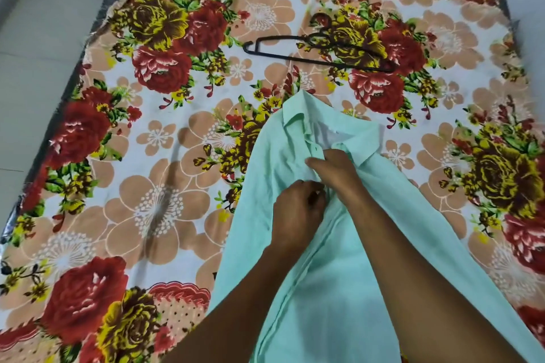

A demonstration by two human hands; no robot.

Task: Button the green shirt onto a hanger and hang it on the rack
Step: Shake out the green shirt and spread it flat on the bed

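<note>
Head view, surroundings: a floral bedsheet [153, 162] is seen spread over the surface, printed with red roses, yellow blooms and peach flowers on white; a pale floor [35, 38] is seen past its left edge.
Head view, hanger: a thin black hanger [318, 51] is laid flat on the sheet, well apart from the shirt and beyond its collar, with the hook turned away from the person.
Head view, shirt: the green shirt [339, 274] is spread on the sheet in the lower right, collar [298, 118] pointed toward the hanger; a white inner lining is shown at the open neck.
Head view, obstruction: much of the placket is covered by both forearms, and the buttons under the fingers cannot be made out.
Head view, left hand: the left hand [298, 209] is curled, and the front edge of the shirt is pinched just below the collar.
Head view, right hand: the right hand [333, 168] is curled over the opposite front edge beside the neck opening, and the cloth is gripped; the two hands are nearly touching.
Head view, materials: the shirt cloth is seen as light, smooth and softly creased; the hanger looks rigid and slender; the sheet is matte and slightly wrinkled.
</note>
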